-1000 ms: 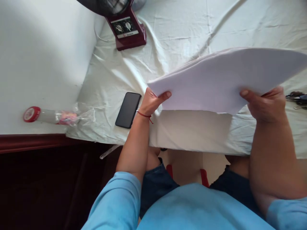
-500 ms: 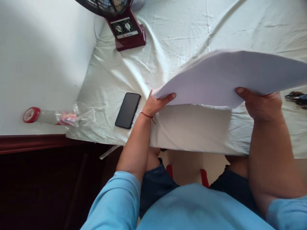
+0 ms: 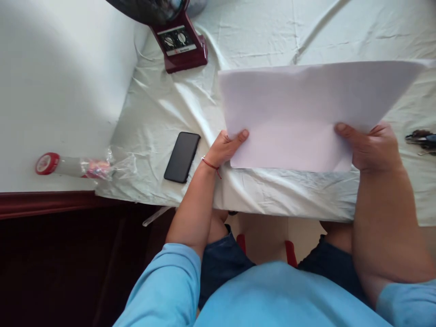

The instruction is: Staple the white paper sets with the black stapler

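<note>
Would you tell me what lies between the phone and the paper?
In the head view, only the left hand, gripping the paper, lies beside the phone.

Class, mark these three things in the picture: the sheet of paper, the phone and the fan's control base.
sheet of paper (image 3: 299, 113), head view, middle of its face
phone (image 3: 181, 156), head view, centre of the dark screen
fan's control base (image 3: 180, 45), head view, panel with the dials

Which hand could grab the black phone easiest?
Probably the left hand. It grips the white paper's near left corner, right beside the black phone on the cloth. The right hand holds the paper's far side, much farther from the phone.
</note>
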{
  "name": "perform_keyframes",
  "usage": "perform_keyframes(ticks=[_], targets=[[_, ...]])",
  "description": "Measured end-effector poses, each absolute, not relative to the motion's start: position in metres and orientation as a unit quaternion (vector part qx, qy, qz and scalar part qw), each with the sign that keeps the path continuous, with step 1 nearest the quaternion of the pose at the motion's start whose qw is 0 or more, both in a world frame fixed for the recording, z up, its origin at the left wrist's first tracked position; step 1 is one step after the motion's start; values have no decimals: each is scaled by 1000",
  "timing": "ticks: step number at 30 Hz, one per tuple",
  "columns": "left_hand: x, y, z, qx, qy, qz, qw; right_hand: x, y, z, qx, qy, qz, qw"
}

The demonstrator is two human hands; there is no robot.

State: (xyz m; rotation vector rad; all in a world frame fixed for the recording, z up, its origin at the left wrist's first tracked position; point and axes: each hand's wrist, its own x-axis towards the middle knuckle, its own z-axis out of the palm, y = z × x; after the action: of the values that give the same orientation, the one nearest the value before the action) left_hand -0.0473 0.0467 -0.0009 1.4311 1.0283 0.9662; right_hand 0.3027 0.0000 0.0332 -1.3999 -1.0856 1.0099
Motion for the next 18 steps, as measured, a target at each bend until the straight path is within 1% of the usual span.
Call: perform_keyframes(ticks=[3,6,10,12,15,18], targets=[[-45,44,-1,570,428,385,586,309,3,29,-607,-426,444,502],[-45,47,-4,549,424,386,608,315,3,26,-631,-412,460,470],[-48,58,-6,527,371,474,600,321,-2,25,-673,-386,490,398],[-51,61,-6,512,371,496,596,323,-3,24,-690,-374,508,355],[-55,64,-6,518,418,489,563,324,-3,23,-706,-357,534,298],[-55,64,-9,563,498,447,484,324,-1,22,-717,-343,547,263]])
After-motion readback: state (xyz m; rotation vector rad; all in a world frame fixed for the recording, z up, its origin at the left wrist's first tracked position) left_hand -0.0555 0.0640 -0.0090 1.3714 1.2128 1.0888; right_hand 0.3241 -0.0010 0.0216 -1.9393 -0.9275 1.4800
